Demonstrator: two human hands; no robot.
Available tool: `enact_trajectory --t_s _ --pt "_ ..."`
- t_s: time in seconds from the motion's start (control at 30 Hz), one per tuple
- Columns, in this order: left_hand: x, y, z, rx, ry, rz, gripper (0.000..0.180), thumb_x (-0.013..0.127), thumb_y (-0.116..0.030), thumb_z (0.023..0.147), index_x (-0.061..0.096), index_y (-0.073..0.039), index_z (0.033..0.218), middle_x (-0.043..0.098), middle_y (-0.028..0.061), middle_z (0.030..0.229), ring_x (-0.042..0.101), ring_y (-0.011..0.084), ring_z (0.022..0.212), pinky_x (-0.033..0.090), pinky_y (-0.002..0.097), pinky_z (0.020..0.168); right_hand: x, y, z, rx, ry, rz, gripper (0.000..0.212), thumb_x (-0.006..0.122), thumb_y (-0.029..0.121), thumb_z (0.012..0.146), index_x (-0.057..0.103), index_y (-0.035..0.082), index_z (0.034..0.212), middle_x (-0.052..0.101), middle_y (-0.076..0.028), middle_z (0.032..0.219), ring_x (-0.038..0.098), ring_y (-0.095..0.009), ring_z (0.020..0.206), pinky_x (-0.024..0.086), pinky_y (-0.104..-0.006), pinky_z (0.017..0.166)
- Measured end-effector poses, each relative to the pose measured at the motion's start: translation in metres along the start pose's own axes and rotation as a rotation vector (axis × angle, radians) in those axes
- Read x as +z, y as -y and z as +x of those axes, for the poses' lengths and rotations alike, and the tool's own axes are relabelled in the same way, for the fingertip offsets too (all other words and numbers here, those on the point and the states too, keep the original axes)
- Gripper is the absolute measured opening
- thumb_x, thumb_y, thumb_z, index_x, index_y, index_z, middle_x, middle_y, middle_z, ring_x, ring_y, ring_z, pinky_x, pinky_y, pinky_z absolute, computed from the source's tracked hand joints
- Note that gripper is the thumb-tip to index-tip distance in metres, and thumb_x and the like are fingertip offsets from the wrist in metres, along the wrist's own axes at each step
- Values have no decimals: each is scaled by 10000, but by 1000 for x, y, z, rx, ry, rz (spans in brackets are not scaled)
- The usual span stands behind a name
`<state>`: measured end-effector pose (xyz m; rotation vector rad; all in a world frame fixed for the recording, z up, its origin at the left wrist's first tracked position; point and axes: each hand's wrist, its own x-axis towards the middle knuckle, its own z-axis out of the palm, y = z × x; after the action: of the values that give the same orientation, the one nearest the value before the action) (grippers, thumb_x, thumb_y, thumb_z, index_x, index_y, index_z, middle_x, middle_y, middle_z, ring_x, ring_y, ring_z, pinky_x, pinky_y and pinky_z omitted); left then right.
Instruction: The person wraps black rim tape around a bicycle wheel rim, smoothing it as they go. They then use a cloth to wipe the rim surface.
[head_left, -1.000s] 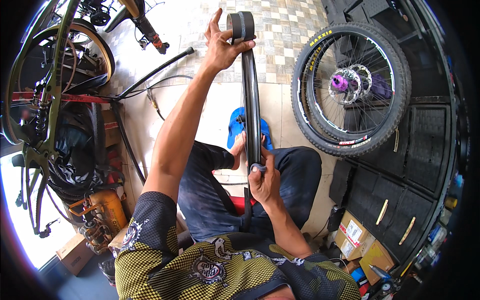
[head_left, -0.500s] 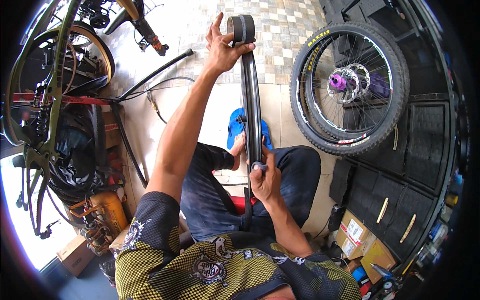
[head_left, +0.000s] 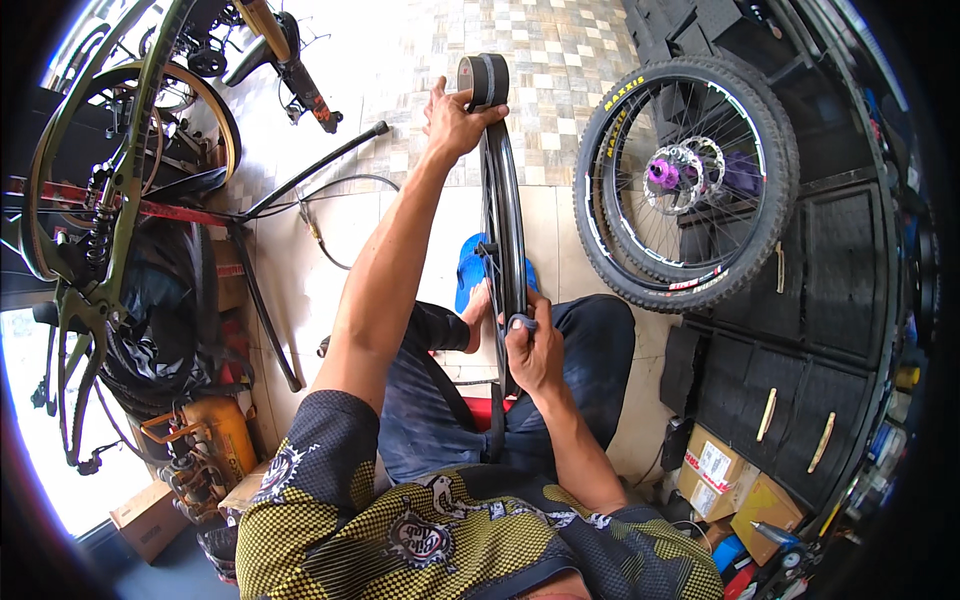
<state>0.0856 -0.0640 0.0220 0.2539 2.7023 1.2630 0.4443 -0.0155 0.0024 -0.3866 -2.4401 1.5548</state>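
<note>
A bare black bicycle rim [head_left: 511, 215] stands upright, seen edge-on, between my knees, with its spokes bunched along its left side. At its far top, my left hand [head_left: 458, 125] has thumb and fingers closed around a wide roll of black tape [head_left: 489, 80] with a grey band around its middle. The tape's lead along the rim is hard to make out. Lower on the rim, my right hand [head_left: 535, 352] is closed against its right side. A small grey-blue wad, perhaps cloth [head_left: 522, 323], sits under its thumb.
Two knobby-tyred wheels [head_left: 590, 215] lean at the right by black drawers [head_left: 835, 280]. A green bike frame [head_left: 125, 190] hangs at the left on a stand with black legs [head_left: 265, 305]. An orange compressor [head_left: 222, 440] and cardboard boxes [head_left: 715, 470] lie nearby. My foot wears a blue slipper [head_left: 468, 270].
The whole view has shifted slightly, so most things sit lower in it. Both hands keep their holds, with the tape roll still at the rim's far top.
</note>
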Motion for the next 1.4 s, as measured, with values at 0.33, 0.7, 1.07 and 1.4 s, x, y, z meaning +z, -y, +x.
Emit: enact_trajectory --t_s 0.33,0.7,1.07,1.4 --pt "9 -20 -27 -232 244 -639 320 815 -259 928 689 -100 1176 713 42 810 660 150 610 592 366 543 -33 19 8 -54 -168 73 597 766 367 942 575 22 1390 696 -136 973 701 -264 860 570 -369 792" --pt "3 -18 -39 -221 253 -666 313 792 -248 956 651 -118 1202 693 30 852 658 134 642 590 332 537 -21 17 220 184 -25 131 730 821 298 786 509 16 1383 669 -140 959 653 -233 850 541 -364 767" --pt "9 -17 -31 -248 280 -652 294 807 -265 953 642 -151 1168 703 37 867 682 174 627 570 351 499 -10 8 242 251 -105 130 827 793 472 800 518 -78 1354 674 -371 1205 699 -422 1135 559 -433 949" --pt "11 -4 -35 -218 258 -637 705 799 -303 951 435 -107 1522 608 52 797 559 158 575 524 373 469 -15 -6 -58 225 -150 435 681 816 269 905 472 -24 1415 670 -150 1185 664 -231 1024 539 -384 930"
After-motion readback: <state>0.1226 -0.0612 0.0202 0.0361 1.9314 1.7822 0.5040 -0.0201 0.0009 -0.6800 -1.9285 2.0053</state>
